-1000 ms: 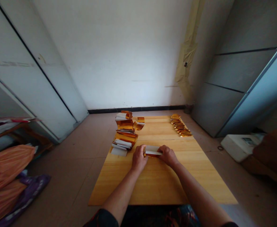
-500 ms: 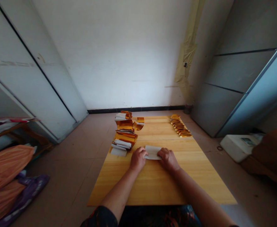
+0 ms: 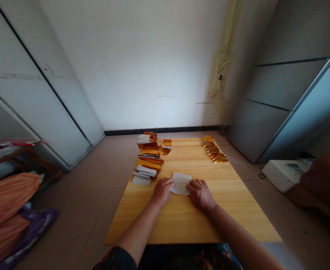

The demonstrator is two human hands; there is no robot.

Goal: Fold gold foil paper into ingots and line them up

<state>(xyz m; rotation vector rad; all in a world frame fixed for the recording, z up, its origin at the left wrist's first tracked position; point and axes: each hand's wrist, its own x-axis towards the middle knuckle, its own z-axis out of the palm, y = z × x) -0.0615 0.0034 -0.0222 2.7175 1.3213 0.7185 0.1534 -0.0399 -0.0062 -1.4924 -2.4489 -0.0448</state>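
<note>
A sheet of paper (image 3: pixel 181 183), pale side up, lies on the wooden table (image 3: pixel 187 221) between my hands, its near edge curving. My left hand (image 3: pixel 163 190) grips its left edge with curled fingers. On the opposite edge my right hand (image 3: pixel 201 192) has its fingers closed over the paper. Just beyond my left hand are stacks of gold-and-white paper sheets (image 3: pixel 149 164), loosely heaped. A small gold sheet (image 3: pixel 167 143) lies beside those stacks. At the far right corner, folded gold paper pieces (image 3: pixel 216 152) overlap in a row.
A white wall (image 3: pixel 153 75) stands behind the table. Pale cabinets (image 3: pixel 49 86) rise at left and a grey refrigerator (image 3: pixel 283 93) at right. Orange and purple bags (image 3: pixel 10 202) lie on the floor at left, and a white box (image 3: pixel 283 174) at right.
The near part of the paper has come toward me, so more of its pale face shows. Both hands have shifted slightly nearer, still at its side edges.
</note>
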